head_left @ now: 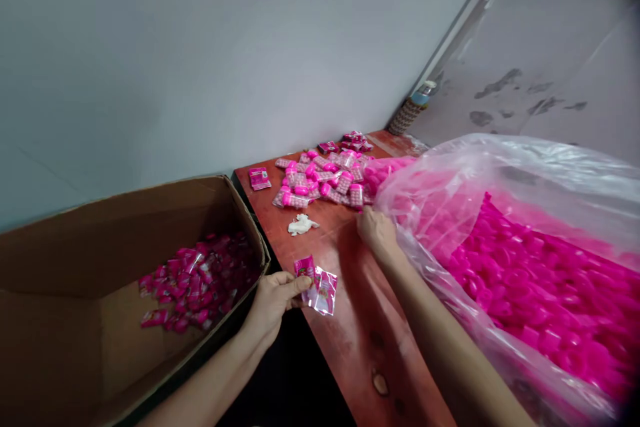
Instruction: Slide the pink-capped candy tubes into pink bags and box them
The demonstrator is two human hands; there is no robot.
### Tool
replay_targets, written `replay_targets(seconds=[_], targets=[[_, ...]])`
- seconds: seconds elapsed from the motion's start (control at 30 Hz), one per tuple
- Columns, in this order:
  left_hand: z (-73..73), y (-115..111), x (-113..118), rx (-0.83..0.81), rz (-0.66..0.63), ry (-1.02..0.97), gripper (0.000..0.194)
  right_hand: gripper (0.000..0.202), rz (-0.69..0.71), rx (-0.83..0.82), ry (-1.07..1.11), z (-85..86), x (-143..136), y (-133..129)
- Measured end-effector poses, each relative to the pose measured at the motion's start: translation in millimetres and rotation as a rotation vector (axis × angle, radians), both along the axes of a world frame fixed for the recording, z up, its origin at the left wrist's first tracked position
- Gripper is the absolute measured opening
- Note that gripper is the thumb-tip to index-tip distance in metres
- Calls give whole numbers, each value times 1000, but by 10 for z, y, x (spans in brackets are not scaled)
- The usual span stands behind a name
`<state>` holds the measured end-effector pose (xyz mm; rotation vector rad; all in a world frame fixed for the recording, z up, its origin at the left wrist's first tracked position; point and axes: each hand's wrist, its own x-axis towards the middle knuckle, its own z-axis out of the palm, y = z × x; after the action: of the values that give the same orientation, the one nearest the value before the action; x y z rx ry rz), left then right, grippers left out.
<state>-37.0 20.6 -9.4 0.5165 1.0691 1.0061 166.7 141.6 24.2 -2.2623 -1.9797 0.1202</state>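
Note:
My left hand (274, 300) pinches pink printed sachets (323, 290) between thumb and fingers, over the table's left edge. Two sachets show, fanned apart, the right one partly shiny and clear. My right hand (377, 230) is curled closed at the near right side of a pile of small clear bottles with pink caps (320, 177), close to the plastic bag. Its fingertips are turned away, so what they hold, if anything, is hidden.
A cardboard box (120, 210) at left holds many filled pink packets (193, 287). At right, a large clear bag (420, 193) bulges with pink plastic caps (545, 287). Sachet stacks (259, 178), white crumpled scrap (302, 225) and a patterned bottle (413, 107) stand on the red table (340, 340).

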Motion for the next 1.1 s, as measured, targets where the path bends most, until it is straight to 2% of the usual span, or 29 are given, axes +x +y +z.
replay_targets(seconds=[0.07,0.17,0.33,0.4,0.5,0.6,0.73,0.87,1.0,1.1], targets=[[-24,28,-47,-44,24,-52,26,33,-54,-47,-75,-58,182,-52],[-63,66,-83,-92,59,-126,24,35,-58,-94,-144,-141,325,-180],[-88,99,-99,-126,110,-248,17,43,111,-5,-121,-275,192,-305],[-73,99,-122,-123,140,-287,15,51,132,22,-101,-296,111,-369],[-38,87,-161,-121,176,-329,13,65,41,-14,-116,-264,28,-485],[-22,64,-168,-124,179,-342,13,71,-41,-41,-89,-214,-69,-542],[-40,30,-131,-120,176,-340,14,78,-160,67,81,-264,-307,-451],[-62,-7,-96,-114,174,-347,14,62,-301,207,148,-420,-497,-303],[-65,-18,-81,-125,163,-354,15,47,-269,253,136,-502,-473,-266],[-66,10,-71,-142,159,-355,16,41,-210,268,141,-462,-351,-323]])
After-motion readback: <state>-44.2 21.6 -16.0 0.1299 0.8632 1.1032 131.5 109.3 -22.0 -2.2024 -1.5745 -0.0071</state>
